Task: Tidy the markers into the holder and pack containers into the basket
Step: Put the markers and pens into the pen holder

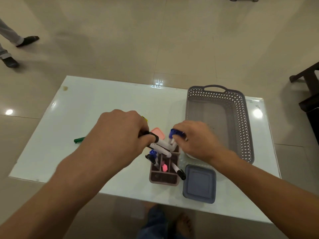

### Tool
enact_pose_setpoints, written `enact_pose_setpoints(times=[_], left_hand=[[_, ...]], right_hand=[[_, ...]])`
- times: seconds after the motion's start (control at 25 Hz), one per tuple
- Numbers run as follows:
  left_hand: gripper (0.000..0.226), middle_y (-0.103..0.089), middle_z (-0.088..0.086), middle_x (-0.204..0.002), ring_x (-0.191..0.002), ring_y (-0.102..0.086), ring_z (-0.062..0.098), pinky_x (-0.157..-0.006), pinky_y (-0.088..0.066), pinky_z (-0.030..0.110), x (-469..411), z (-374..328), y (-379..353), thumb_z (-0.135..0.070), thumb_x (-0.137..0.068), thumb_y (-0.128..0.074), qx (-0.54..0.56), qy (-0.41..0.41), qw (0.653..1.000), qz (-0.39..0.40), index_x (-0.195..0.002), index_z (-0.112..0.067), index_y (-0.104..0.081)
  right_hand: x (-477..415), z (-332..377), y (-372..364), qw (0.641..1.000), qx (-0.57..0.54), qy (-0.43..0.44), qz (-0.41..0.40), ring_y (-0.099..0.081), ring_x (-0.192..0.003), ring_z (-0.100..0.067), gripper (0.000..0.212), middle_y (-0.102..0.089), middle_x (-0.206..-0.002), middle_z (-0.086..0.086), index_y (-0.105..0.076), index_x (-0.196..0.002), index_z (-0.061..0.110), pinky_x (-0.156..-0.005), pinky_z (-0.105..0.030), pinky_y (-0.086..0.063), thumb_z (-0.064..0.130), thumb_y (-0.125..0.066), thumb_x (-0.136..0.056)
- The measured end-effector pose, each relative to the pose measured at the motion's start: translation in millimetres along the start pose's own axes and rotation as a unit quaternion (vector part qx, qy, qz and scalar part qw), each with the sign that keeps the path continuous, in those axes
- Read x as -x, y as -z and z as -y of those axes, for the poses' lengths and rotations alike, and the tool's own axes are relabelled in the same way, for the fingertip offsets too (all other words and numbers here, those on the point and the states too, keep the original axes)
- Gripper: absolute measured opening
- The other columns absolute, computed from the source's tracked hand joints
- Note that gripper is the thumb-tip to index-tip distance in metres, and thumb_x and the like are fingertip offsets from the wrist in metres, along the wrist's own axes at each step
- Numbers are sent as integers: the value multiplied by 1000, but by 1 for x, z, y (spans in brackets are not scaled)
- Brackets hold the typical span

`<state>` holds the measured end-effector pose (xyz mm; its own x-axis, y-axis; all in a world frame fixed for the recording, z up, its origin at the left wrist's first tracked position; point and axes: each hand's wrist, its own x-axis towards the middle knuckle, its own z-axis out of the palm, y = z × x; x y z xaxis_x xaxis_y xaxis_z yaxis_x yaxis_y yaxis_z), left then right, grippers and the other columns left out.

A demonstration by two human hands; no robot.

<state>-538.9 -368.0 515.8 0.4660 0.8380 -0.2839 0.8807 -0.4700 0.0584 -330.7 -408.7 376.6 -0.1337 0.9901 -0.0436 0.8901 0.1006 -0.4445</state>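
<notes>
The forearms (pixel 69 178) are bare as far as the picture's edge shows them, and the left hand (pixel 119 135) and the right hand (pixel 195 140) are bare as well. Through the glass worktop (pixel 103 104) one sees blue denim trousers (pixel 153 219) on one leg and a bare foot (pixel 183 225).

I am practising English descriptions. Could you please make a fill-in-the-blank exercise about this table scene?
1. The left hand grips a white marker with a ___ cap.
2. The marker cap in the right hand is ___.
3. The lone marker on the table is ___.
4. The grey basket holds ___ containers.
Missing words: black; blue; green; no.
</notes>
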Motion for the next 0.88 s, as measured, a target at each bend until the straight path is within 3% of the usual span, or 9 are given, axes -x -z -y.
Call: enact_pose_setpoints(times=[0.12,0.32,0.6,0.88], left_hand=[[33,-72,-7,-82,-57,-51,7,-50,-32,21,2,5,2,-59,-91,-55,6,18,1000,-4,-95,-33,-76],[32,-70,-4,-73,-62,-56,12,-51,-32,22,-13,4,-5,-54,-91,-60,16,25,999,-13,-87,-27,-76],[27,-57,0,-64,-63,-55,20,-57,-37,28,-45,-28,-50,-41,-85,-70,74,33,997,18,-79,-15,-68],[21,-70,9,-94,-85,-64,25,-64,-39,30,-43,-56,-72,-24,-94,-64,21,7,1000,4,-82,-15,-49]], right_hand=[[22,-1,31,994,-45,-50,-85,-61,-64,-8,9,-70,-76,11,-76,-92,27,-61,-31,-53,29,-67,-91],[57,5,34,982,-60,-139,-116,-55,-51,-5,7,-61,-57,15,-79,-86,29,-48,-19,-45,27,-73,-87],[72,27,-10,963,-57,-218,-147,-60,-60,-8,10,-68,-71,9,-74,-86,24,-57,-29,-52,30,-69,-92],[91,51,-46,944,-48,-259,-199,-54,-58,-7,8,-67,-73,6,-73,-91,19,-54,-15,-41,26,-71,-92]])
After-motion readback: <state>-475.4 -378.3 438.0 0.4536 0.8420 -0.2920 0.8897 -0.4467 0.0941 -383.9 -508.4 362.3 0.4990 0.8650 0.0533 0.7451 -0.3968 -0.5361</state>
